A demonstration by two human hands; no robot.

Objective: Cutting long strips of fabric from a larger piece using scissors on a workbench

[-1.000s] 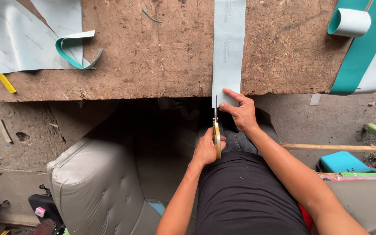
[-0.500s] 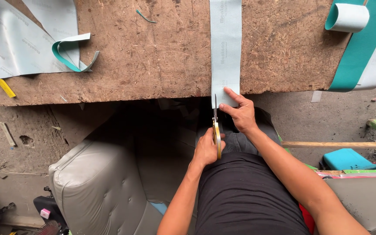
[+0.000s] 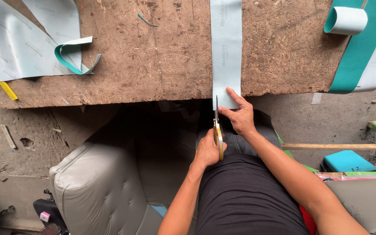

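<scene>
Fingers (image 3: 236, 99) of the right hand (image 3: 240, 117) pinch the near end of a pale grey strip (image 3: 226, 48) at the tabletop (image 3: 166, 56) edge, at twelve o'clock from the person's lap. The left hand (image 3: 207, 150) is clenched around the yellow-handled scissors (image 3: 217, 130), blades pointing up along the strip's left edge, just beside the right hand. At ten o'clock lies a grey sheet (image 3: 9, 43) with a curled teal-backed offcut (image 3: 72, 54); beside it at nine o'clock, a small yellow tag (image 3: 8, 90). At two o'clock sits a rolled teal-and-white strip (image 3: 345, 19).
</scene>
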